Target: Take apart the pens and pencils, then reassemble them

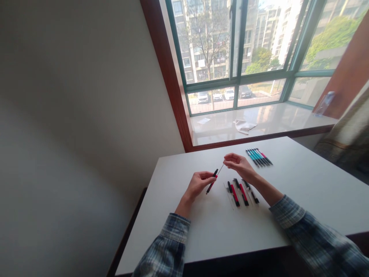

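My left hand is closed around a red and black pen barrel, held tilted above the white table. Between the fingertips of my right hand is the upper end of a thin pen refill. Its lower end meets the top of the barrel; I cannot tell how far inside it reaches. On the table below my right hand lie loose pen parts: a red and black barrel, another red barrel, black pieces and thin refills.
Several pens with turquoise barrels and a pink one lie in a row at the table's back. The white table meets a window sill bearing a crumpled cloth and a clear bottle. A wall rises at left.
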The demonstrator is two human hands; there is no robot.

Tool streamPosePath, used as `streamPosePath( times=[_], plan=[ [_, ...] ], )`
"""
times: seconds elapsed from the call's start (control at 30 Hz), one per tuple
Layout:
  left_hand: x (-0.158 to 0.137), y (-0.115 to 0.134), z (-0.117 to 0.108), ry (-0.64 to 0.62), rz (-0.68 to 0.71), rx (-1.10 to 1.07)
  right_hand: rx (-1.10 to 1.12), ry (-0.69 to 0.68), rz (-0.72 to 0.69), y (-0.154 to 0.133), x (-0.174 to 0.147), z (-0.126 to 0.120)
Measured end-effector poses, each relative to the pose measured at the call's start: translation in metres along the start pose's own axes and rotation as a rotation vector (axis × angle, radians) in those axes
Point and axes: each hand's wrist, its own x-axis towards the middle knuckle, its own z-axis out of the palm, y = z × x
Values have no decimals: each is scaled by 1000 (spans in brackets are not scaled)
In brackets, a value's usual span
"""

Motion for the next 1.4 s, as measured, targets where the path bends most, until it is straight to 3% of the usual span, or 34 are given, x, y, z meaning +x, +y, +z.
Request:
streamPosePath(
  times=[0.4, 0.6, 0.8, 0.93, 1.17, 1.4],
  plan=[
    [-1, 1, -1, -13, 8, 7, -16, 2, -19, -1, 0, 2],
    [-1, 2, 0, -5, 22, 16, -55, -109, -14, -6, -4, 7],
    [0, 1, 0, -21, 60, 1, -254, -324, -45, -20, -14, 16],
    [0, 1, 0, -66, 85, 9, -272, -365, -37, -25, -19, 24],
    [-1, 2, 3, -72, 71, 18, -220, -243, -97, -25, -15, 23],
    [8, -8, 0, 75, 73, -60, 179, 59, -12, -13, 1, 0]
  ],
)
